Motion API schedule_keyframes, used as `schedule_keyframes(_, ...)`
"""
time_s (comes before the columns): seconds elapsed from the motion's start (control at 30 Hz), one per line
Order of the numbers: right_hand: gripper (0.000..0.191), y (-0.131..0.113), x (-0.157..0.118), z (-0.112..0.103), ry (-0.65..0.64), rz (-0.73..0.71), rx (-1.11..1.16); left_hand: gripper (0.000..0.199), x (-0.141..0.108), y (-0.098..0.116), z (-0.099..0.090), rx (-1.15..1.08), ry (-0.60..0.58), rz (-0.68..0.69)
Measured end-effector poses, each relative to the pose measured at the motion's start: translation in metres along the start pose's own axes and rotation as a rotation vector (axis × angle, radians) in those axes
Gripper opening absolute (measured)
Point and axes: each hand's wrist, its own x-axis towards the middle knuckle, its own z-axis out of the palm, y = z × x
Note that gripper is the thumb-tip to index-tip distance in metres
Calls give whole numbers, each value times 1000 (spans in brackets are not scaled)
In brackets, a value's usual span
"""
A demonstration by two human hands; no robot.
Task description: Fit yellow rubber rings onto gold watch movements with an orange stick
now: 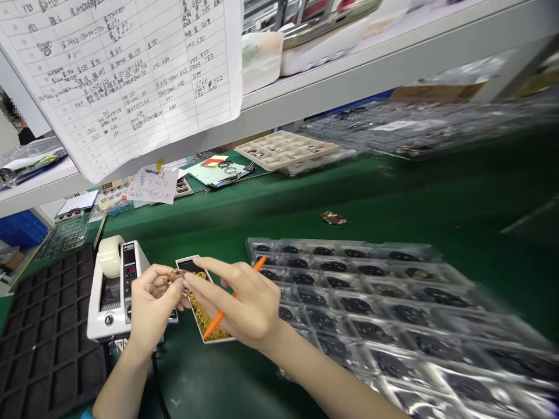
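Observation:
In the head view, my left hand [152, 302] is closed, pinching a small brownish metallic piece [177, 276] between thumb and fingers. My right hand [248, 299] reaches in from the right, its thumb and fingertips against the same piece. A slim orange pen-like stick [215, 325] runs slantwise through the right hand, held between its fingers. Below both hands lies a shallow white-rimmed box [205, 341] with many small yellow bands [203, 317] inside. The piece's exact shape is partly hidden by the fingers.
A white tape dispenser [96, 317] with a red display stands left, beside a black compartment tray [48, 331]. Clear plastic trays [349, 282] with dark oval parts fill the right. A small wrapped item [333, 218] lies behind. Overhead hang a handwritten sheet [144, 87] and a shelf edge [371, 64].

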Motion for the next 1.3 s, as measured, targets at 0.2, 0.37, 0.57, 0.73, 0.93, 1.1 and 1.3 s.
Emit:
schedule_keyframes(0.2, 12, 4, -2, 3, -49, -31, 85, 21, -10, 6, 7, 17, -20, 0)
schedule_keyframes(0.37, 12, 6, -4, 4, -98, -44, 133, 19, -14, 5, 8, 104, 13, 59)
schedule_keyframes(0.57, 12, 10, -4, 6, -117, -66, 183, 20, -14, 5, 7, 136, 10, 50)
schedule_keyframes(0.73, 12, 13, -5, 5, -130, -106, 167, 19, -15, 4, 7, 109, -6, 12)
schedule_keyframes(0.93, 14, 13, -7, 3, -166, -147, 125, 22, -18, -4, 8, 243, 27, 124)
schedule_keyframes(1.1, 14, 11, -9, 6, -144, -123, 110, 26, -18, -8, 8, 395, 75, 291)
schedule_keyframes(1.3, 14, 8, -12, 10, -102, -102, 101, 25, -18, -7, 8, 376, 59, 262)
